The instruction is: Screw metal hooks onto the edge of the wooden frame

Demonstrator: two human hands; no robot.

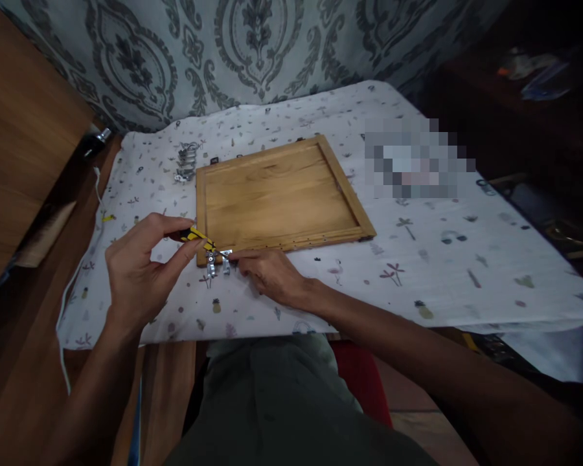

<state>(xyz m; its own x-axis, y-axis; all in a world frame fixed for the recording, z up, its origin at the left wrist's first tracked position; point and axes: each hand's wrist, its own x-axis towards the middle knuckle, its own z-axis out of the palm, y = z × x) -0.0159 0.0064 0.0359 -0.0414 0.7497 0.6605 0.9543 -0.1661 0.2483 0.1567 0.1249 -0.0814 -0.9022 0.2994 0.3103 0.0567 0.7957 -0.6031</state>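
My left hand (143,265) grips a short yellow and black screwdriver (194,234) between thumb and fingers, its shaft slanting down to the right. The tip is by two small metal hinges (211,266) at the near left corner of a framed wooden panel (267,197), which lies flat. My right hand (269,275) has its index finger stretched toward the right-hand hinge (226,264), touching or almost touching it. Its other fingers are curled under, and I cannot make out anything in them.
A patterned white cloth (291,317) covers the table. Several metal hinges (185,162) lie beyond the panel's left end. A blurred-out patch (412,162) sits at the right. A patterned curtain (199,58) hangs behind; a white cord (64,310) runs along the left edge.
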